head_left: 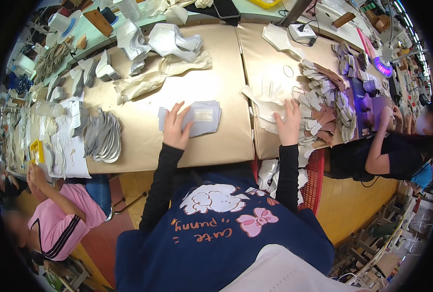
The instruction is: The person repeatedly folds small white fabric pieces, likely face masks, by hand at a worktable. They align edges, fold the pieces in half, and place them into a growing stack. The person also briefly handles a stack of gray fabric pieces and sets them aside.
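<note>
My left hand [176, 130] rests on the left end of a small stack of flat grey cut pieces [211, 126], fingers spread. On top of that stack lies a small pale rectangular piece [203, 115]. My right hand [289, 124] reaches over some cream cut pieces [266, 108] beside the seam of the table, its fingers apart and the thumb near their edge. Nothing shows gripped in either hand, though the undersides of the fingers are hidden.
The padded tan table [202, 155] carries fanned grey pieces [104, 136] on the left and cream strips [163, 75] behind. Brown and cream piles [323, 109] lie right, above a red basket [314, 177]. Co-workers sit at both sides; one wears a pink shirt [65, 214].
</note>
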Available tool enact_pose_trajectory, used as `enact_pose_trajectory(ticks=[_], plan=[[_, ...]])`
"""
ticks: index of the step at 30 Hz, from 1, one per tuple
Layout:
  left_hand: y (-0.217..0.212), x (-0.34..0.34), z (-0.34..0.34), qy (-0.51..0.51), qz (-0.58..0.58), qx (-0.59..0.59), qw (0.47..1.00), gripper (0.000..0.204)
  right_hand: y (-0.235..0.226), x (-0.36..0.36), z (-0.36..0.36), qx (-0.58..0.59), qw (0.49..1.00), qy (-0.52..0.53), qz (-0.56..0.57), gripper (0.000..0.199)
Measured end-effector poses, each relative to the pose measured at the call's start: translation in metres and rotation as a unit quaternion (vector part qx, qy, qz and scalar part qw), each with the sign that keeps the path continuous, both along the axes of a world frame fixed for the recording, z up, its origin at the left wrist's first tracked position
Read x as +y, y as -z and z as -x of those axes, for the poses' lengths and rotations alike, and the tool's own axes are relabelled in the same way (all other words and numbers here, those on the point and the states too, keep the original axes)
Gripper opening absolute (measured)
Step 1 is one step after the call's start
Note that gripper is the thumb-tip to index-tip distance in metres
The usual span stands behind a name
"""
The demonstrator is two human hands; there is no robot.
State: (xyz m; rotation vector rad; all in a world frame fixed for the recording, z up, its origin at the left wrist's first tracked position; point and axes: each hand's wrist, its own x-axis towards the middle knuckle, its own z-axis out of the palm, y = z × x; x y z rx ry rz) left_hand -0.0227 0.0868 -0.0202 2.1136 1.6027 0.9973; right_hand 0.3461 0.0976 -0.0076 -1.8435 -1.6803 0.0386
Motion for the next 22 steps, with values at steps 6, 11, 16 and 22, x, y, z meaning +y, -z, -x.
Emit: enact_pose_trajectory(ticks=[6, 11, 16, 22], plan=[[0.011, -0.067, -0.01, 0.009, -0.036, -0.05, 0.998, 0.032, -0.002, 0.001, -0.008, 0.109, 0.992, 0.015, 0.068, 0.019], [0.021, -0.086, -0.018, 0.006, -0.009, -0.104, 0.995, 0.025, -0.006, -0.006, 0.005, 0.255, 0.965, 0.062, 0.002, 0.012], [0.023, -0.082, -0.023, 0.034, -0.048, 0.007, 0.998, 0.022, -0.001, -0.013, 0.013, 0.235, 0.965, 0.108, 0.053, 0.017], [0.024, -0.082, -0.026, 0.015, -0.041, 0.013, 0.999, 0.021, -0.003, -0.013, 0.015, 0.198, 0.972, 0.106, 0.074, 0.031]])
